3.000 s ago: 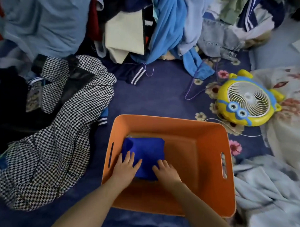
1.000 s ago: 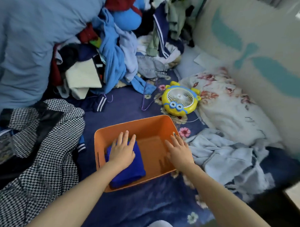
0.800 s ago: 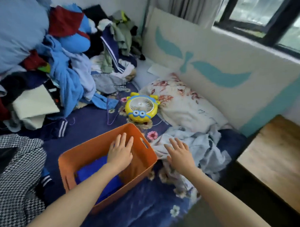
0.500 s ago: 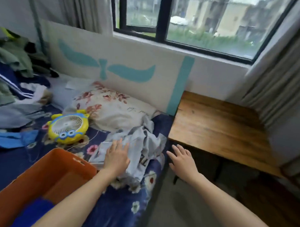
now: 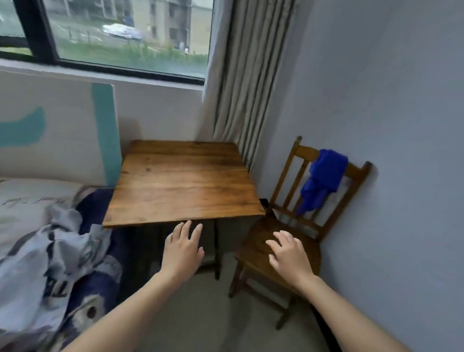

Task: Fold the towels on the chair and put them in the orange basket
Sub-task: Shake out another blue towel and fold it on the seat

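- Fingers (image 5: 187,228) on the left hand (image 5: 182,249) are straight and a little apart. They hold nothing.
- Fingers (image 5: 285,237) on the right hand (image 5: 288,253) are spread out too, and they also hold nothing.
- Both hands reach forward with the backs facing up.
- One blue towel (image 5: 321,179) hangs over the top bar of the chair (image 5: 249,252). It is bunched up, not folded, and one end dangles down in front of the back slats.
- Neither hand touches the towel. It is well apart from both of them.
- The right hand is over the wooden seat of the chair. I cannot tell if it touches the seat.
- The left hand is just in front of the near edge of the wooden table (image 5: 183,182), out over the floor (image 5: 207,319).
- The chair stands just beside the table, with its back against the grey wall (image 5: 398,129).
- A striped curtain (image 5: 244,84) hangs in the corner behind the table.
- A window (image 5: 125,27) with a dark frame is to the left of the curtain. Grass and buildings show through it.
- A white board (image 5: 56,132) with blue-green shapes leans under the window.
- On the left is a bed with a dark blue flowery sheet (image 5: 90,297).
- A crumpled grey and white cloth (image 5: 38,261) lies on the sheet, and a pale pillow (image 5: 19,200) lies behind it.
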`<action>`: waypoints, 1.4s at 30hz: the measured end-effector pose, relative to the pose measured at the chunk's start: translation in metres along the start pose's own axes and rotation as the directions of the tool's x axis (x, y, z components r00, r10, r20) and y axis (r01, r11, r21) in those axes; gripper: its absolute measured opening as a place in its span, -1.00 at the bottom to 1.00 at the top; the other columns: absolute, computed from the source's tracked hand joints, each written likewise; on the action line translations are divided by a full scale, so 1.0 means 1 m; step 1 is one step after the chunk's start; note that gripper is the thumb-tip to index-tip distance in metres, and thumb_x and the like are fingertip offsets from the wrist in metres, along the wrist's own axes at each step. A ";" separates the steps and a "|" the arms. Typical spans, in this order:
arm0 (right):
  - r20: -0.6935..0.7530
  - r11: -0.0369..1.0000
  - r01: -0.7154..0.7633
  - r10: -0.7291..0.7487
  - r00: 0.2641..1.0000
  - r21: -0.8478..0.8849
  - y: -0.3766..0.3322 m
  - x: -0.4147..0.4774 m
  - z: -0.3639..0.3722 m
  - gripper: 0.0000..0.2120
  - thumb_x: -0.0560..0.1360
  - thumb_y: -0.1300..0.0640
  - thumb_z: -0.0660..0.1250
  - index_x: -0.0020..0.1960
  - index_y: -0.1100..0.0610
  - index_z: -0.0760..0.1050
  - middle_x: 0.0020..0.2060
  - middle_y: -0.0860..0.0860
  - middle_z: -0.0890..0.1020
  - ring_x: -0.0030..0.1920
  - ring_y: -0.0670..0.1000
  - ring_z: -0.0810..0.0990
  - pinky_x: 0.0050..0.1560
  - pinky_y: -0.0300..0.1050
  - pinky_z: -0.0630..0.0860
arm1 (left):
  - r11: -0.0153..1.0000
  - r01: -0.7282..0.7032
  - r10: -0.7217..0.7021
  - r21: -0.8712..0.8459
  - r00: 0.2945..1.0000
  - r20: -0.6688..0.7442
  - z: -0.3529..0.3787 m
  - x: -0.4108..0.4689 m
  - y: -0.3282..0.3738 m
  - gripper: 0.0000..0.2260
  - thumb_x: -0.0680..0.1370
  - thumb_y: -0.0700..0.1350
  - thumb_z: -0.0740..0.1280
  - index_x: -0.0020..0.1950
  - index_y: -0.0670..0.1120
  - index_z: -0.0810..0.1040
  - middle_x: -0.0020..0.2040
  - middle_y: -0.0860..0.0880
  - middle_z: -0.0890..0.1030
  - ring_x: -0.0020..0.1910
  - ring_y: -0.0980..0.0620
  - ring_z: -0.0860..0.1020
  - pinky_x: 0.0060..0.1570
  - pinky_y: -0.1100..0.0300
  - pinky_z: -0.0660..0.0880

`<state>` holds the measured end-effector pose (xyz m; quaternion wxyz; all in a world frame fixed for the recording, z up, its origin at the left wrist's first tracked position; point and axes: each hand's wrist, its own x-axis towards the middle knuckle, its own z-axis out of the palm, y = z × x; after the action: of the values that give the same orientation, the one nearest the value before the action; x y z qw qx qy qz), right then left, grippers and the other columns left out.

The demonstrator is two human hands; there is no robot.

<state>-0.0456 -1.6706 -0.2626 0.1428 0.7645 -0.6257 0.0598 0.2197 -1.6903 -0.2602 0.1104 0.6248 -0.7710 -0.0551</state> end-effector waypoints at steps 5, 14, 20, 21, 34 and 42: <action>-0.035 0.985 -0.169 0.168 0.985 -0.022 0.083 -0.041 -0.012 -0.56 0.00 0.05 0.66 -0.15 0.03 0.66 -0.12 0.04 0.68 -0.06 0.07 0.68 -0.20 -0.07 0.61 | 0.980 -0.197 0.198 -0.022 0.980 0.001 0.011 0.037 0.083 -0.49 0.58 -0.01 0.15 0.51 -0.05 0.10 0.51 -0.14 0.13 0.50 -0.11 0.05 0.41 0.00 0.10; -0.073 0.950 -0.307 0.303 0.950 -0.061 0.164 -0.046 -0.023 -0.56 -0.02 0.12 0.66 -0.16 0.07 0.66 -0.13 0.09 0.68 -0.09 0.11 0.68 -0.21 -0.02 0.61 | 0.931 -0.339 0.343 -0.133 0.939 0.007 0.023 0.116 0.176 -0.51 0.58 -0.01 0.14 0.50 -0.01 0.12 0.51 -0.08 0.14 0.50 -0.09 0.02 0.43 0.00 0.06; -0.053 0.936 -0.325 0.321 0.946 -0.136 0.231 -0.009 -0.021 -0.55 -0.07 0.11 0.66 -0.19 0.06 0.67 -0.16 0.07 0.69 -0.13 0.08 0.69 -0.24 -0.08 0.61 | 0.909 -0.342 0.343 -0.239 0.939 -0.036 0.040 0.194 0.228 -0.52 0.59 -0.01 0.15 0.50 -0.02 0.13 0.50 -0.07 0.17 0.49 -0.08 0.07 0.43 0.02 0.11; -0.041 0.932 -0.328 0.326 0.945 -0.152 0.247 0.002 -0.018 -0.54 -0.08 0.11 0.66 -0.19 0.06 0.67 -0.17 0.07 0.69 -0.14 0.08 0.69 -0.25 -0.08 0.61 | 0.904 -0.332 0.332 -0.269 0.942 -0.047 0.044 0.212 0.237 -0.52 0.59 -0.02 0.15 0.49 -0.02 0.15 0.49 -0.07 0.19 0.49 -0.08 0.09 0.42 0.02 0.12; 0.182 0.888 -0.457 0.458 0.870 -0.050 0.338 0.078 0.049 -0.55 0.09 0.12 0.62 -0.03 0.04 0.63 -0.02 0.07 0.65 0.02 0.09 0.65 -0.10 -0.07 0.59 | 0.898 -0.224 0.274 -0.379 0.958 0.082 0.109 0.334 0.269 -0.52 0.58 -0.03 0.20 0.47 -0.04 0.18 0.45 -0.06 0.26 0.43 -0.05 0.21 0.35 0.11 0.27; 0.205 0.918 -0.386 0.362 0.909 0.091 0.402 0.128 0.077 -0.60 0.58 0.14 0.14 0.42 0.08 0.29 0.45 0.06 0.23 0.48 0.05 0.12 0.43 -0.05 0.12 | 0.928 -0.148 0.193 -0.342 0.976 0.102 0.134 0.380 0.317 -0.51 0.57 -0.03 0.21 0.48 -0.01 0.16 0.45 -0.03 0.25 0.42 -0.02 0.23 0.34 0.12 0.29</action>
<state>-0.4173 -1.8840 -0.2436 0.0204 0.6402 -0.7660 0.0553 -0.1876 -2.0007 -0.2809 0.1668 0.5226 -0.8076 -0.2165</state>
